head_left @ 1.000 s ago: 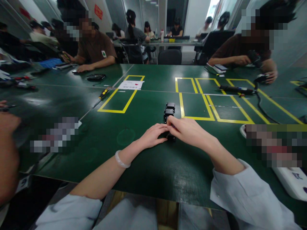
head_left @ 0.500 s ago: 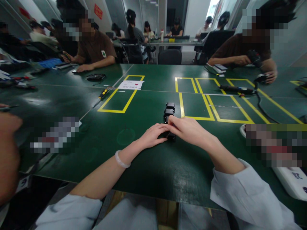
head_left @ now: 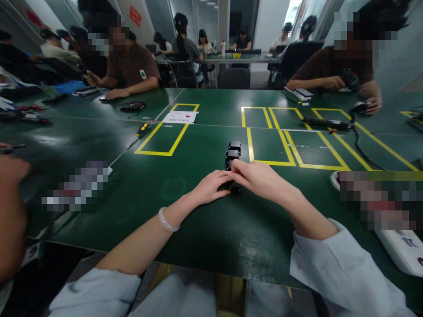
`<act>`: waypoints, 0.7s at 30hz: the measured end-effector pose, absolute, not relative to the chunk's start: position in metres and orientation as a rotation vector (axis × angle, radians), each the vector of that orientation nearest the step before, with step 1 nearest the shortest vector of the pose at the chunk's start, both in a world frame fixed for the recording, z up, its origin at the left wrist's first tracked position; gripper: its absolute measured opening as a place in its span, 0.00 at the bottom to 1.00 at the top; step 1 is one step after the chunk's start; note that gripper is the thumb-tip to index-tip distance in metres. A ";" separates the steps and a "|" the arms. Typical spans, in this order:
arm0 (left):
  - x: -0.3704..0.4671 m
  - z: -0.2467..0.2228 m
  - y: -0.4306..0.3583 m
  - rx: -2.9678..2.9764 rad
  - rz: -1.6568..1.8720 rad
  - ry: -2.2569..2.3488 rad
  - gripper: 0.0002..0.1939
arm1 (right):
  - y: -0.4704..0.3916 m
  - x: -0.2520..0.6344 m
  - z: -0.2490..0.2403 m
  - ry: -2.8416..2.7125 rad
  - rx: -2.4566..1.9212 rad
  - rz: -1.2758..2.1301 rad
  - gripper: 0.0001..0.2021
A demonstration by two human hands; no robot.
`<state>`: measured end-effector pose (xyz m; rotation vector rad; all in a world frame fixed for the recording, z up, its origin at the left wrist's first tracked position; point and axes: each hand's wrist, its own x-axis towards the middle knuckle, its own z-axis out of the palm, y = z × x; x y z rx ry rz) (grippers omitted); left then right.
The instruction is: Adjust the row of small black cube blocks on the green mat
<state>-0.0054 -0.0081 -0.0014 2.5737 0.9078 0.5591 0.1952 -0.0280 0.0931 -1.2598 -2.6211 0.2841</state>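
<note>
A row of small black boxy parts (head_left: pixel 233 153) with little pegs along their sides stands on the green table in front of me. My left hand (head_left: pixel 211 187) is at the near end of this row, its thumb and fingers bent around the nearer parts. From the right, my right hand (head_left: pixel 256 178) reaches over the same end with its fingers pinched together and pointing down. Whatever is in that pinch is hidden, though a thin line shows below the fingertips. The fingertips of both hands meet over the row and cover its middle.
A yellow-black screwdriver (head_left: pixel 142 128) and a paper sheet (head_left: pixel 181 116) lie farther left. Yellow tape outlines (head_left: pixel 274 163) mark the table. Blurred-out devices lie at both sides. Two people sit opposite; one holds a black tool (head_left: pixel 350 80). Another person's arm (head_left: pixel 13 202) is at left.
My hands and the black row hold almost the same position. At the left edge, the other person's hand has shifted slightly.
</note>
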 end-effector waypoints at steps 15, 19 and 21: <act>-0.005 0.002 -0.009 2.577 0.539 0.914 0.20 | -0.027 0.197 0.094 -2.629 -1.247 0.310 0.11; -0.005 0.003 -0.010 2.579 0.529 0.910 0.20 | -0.029 0.197 0.096 -2.629 -1.214 0.314 0.08; -0.005 0.004 -0.010 2.582 0.527 0.912 0.21 | -0.030 0.198 0.097 -2.627 -1.193 0.326 0.06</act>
